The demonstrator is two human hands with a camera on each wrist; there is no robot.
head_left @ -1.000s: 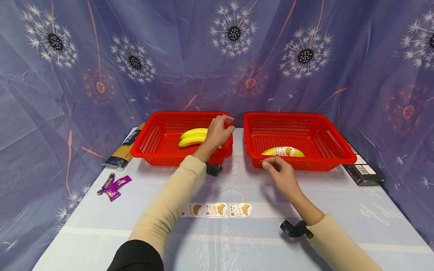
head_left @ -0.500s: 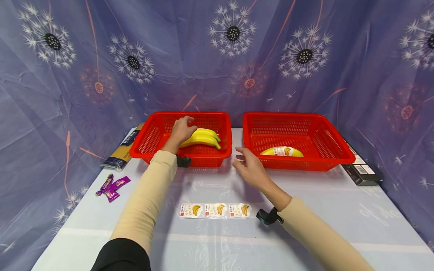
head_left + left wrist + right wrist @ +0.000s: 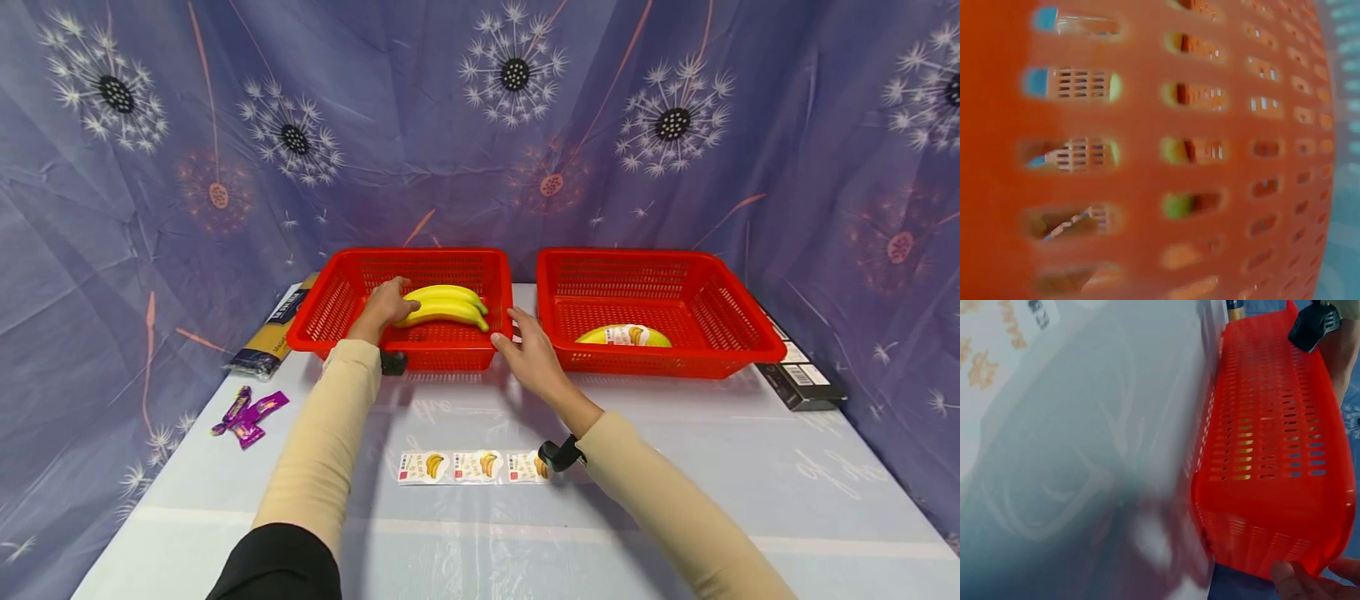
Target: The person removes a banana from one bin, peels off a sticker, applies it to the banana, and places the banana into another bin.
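A strip of three white stickers [image 3: 476, 467], each printed with a small banana picture and red marks too small to read, lies on the pale glossy table [image 3: 750, 467] near the right forearm. In the left red basket [image 3: 337, 300], a slotted plastic tray with a thick rim, the left hand [image 3: 384, 307] rests on the stem end of a smooth yellow banana bunch [image 3: 446, 307], fingers curled around it. The right hand [image 3: 531, 354] is spread, fingers straight, touching that basket's near right corner. The right red basket [image 3: 720, 287] holds one banana [image 3: 624, 336] carrying a white sticker. Purple candy wrappers [image 3: 249, 411] lie at far left, beside a long yellow packet [image 3: 276, 333] whose writing is illegible.
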